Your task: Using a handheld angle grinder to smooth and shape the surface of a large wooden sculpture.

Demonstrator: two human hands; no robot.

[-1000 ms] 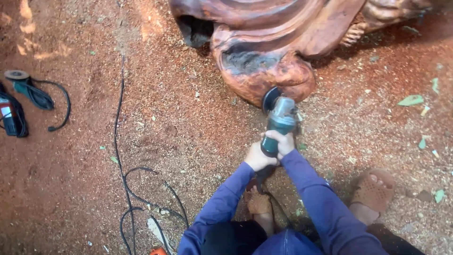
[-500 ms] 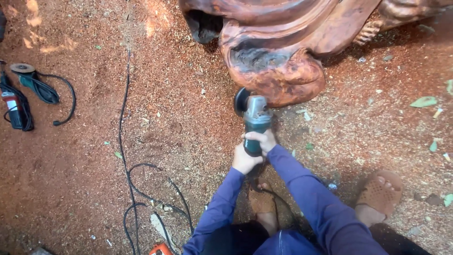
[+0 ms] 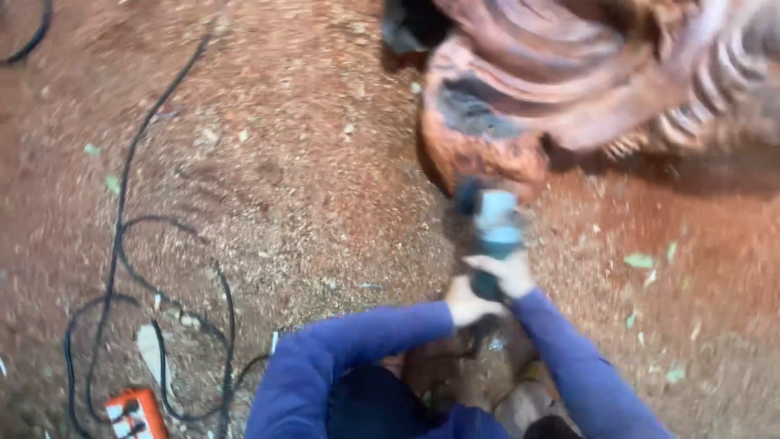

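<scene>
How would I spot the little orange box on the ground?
Start at the big reddish wood carving up top, then go to the bottom-left corner of the sawdust ground. Where the black cables loop and end lies the orange box, the only bright orange thing there.

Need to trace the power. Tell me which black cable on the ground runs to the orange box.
The long looping cable left of the sleeves; it coils down to the orange box.

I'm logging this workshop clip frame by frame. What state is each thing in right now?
Angle grinder: gripped by both hands, head at the carving's lower edge.
Left hand: closed on the grinder's rear.
Right hand: closed on its body.
Wooden carving: resting on the ground.
Black cable: loose, looped on the sawdust.
</scene>
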